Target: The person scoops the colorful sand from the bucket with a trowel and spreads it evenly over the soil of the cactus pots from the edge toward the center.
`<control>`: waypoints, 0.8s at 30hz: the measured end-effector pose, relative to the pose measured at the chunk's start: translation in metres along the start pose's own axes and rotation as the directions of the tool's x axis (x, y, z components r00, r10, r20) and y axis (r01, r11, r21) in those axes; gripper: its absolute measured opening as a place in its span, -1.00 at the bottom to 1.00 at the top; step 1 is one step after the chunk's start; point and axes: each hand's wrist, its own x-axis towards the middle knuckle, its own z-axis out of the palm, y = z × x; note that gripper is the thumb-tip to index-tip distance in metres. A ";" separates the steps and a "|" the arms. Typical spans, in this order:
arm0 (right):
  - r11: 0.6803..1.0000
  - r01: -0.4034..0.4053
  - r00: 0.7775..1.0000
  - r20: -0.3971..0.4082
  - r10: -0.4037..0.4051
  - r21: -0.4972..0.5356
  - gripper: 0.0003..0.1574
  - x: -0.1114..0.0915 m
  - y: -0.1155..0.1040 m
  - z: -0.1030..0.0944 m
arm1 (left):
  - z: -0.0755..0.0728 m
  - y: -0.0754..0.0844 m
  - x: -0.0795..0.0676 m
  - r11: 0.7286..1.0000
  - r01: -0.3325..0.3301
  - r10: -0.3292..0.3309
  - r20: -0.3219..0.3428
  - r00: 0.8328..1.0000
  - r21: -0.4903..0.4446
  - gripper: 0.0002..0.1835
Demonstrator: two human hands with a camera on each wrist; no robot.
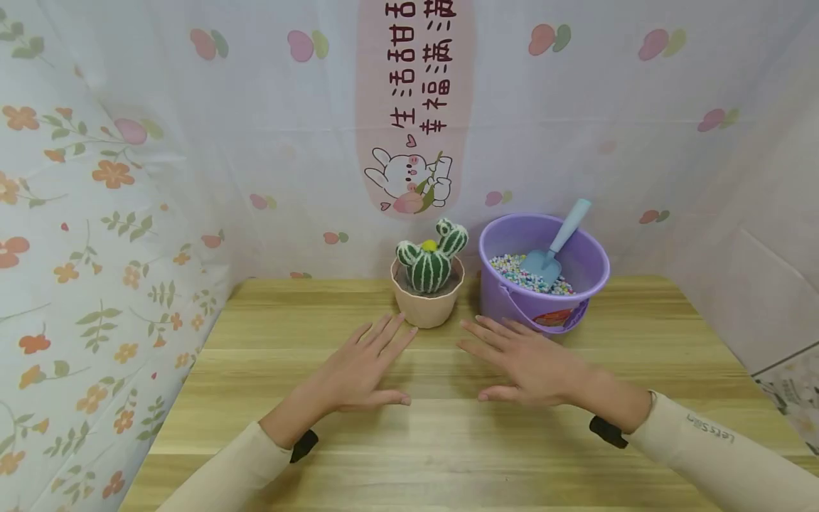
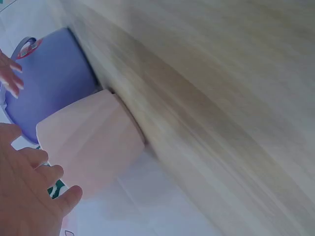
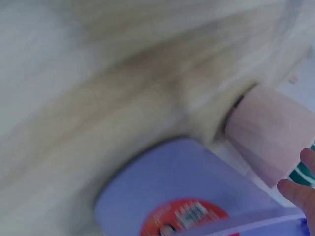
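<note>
Both hands hold nothing, with fingers stretched out. My left hand (image 1: pixel 361 366) is above the table, its fingertips near the front of a pale pink flowerpot (image 1: pixel 427 311). In that pot stands a knitted green cactus (image 1: pixel 429 270) with white stripes and a yellow tip. My right hand (image 1: pixel 527 363) hovers in front of a purple bucket (image 1: pixel 591 274) with small multicoloured beads (image 1: pixel 512 268) inside. A light blue toy shovel (image 1: pixel 566 231) leans in the beads, handle up. In the left wrist view the pot (image 2: pixel 93 142) and bucket (image 2: pixel 54 78) stand side by side.
A wood-grain table (image 1: pixel 409 462) carries the pot and bucket near its back edge. Behind it hangs a white cloth (image 1: pixel 288 142) with fruit prints, a rabbit and writing. Floral cloth (image 1: pixel 96 249) covers the left side, and a pale sheet (image 1: pixel 748 235) hangs on the right.
</note>
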 end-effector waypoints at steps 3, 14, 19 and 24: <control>1.000 0.000 1.000 -0.007 0.000 -0.009 -0.03 0.002 0.005 -0.012 | -0.002 0.001 0.004 1.000 0.001 -0.001 -0.019 1.000 0.001 0.11; 1.000 0.009 0.999 -0.053 -0.010 -0.008 -0.04 0.003 0.018 -0.039 | -0.006 0.005 0.016 1.000 -0.007 0.007 -0.061 0.998 0.000 0.15; 0.998 0.045 0.996 -0.080 -0.048 -0.041 -0.03 0.007 0.022 -0.047 | -0.007 0.008 0.023 1.000 -0.012 0.011 -0.081 0.997 -0.015 0.16; 0.998 0.048 0.995 -0.084 -0.052 -0.050 -0.04 0.009 0.028 -0.055 | -0.007 0.014 0.031 0.999 -0.021 0.017 -0.097 0.995 -0.035 0.18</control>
